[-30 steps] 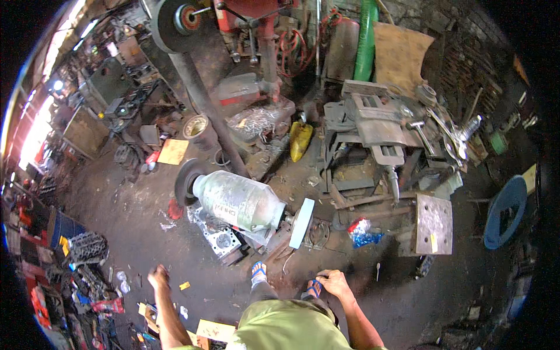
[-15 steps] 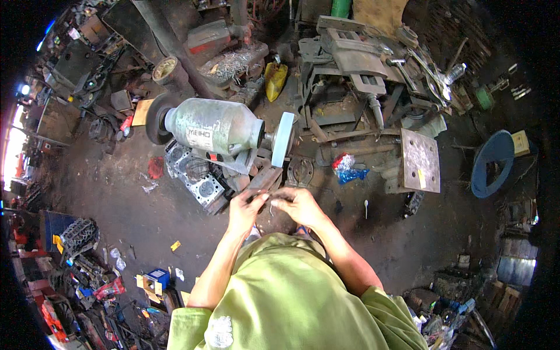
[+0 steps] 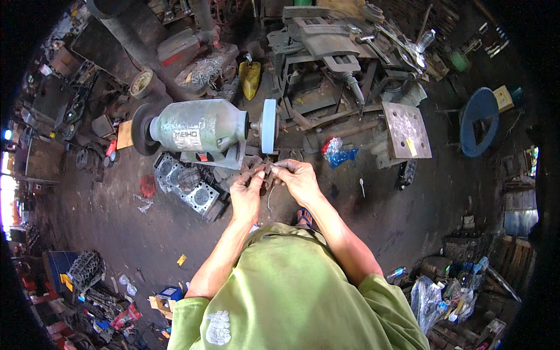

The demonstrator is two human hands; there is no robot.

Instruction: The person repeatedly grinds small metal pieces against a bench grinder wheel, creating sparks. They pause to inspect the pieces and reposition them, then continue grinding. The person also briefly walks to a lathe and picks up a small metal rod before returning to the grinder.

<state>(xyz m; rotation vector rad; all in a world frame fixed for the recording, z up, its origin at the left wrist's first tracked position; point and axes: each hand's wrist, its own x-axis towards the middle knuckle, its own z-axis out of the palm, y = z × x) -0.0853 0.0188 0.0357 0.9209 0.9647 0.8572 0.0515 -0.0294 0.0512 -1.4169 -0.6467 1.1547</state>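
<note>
My left hand (image 3: 248,189) and my right hand (image 3: 298,178) meet in front of me, both pinching a small dark metal piece (image 3: 267,170) with a thin bent wire hanging from it. They are just below a green bench grinder (image 3: 201,128) whose pale blue wheel (image 3: 269,125) is on the right end and dark wheel (image 3: 140,129) on the left. The hands are close to the blue wheel but apart from it.
A grey engine cylinder head (image 3: 186,184) lies under the grinder. Behind stands a grey metal machine frame (image 3: 326,58), a drilled steel plate (image 3: 406,129), a yellow container (image 3: 251,79) and a red-blue plastic bag (image 3: 335,150). A blue round stool (image 3: 479,119) is at right. Scrap parts line the oily floor's edges.
The view has dropped closer to the grinder. My hands, apart and low a second ago, came together on the small metal piece and stay there near the blue wheel.
</note>
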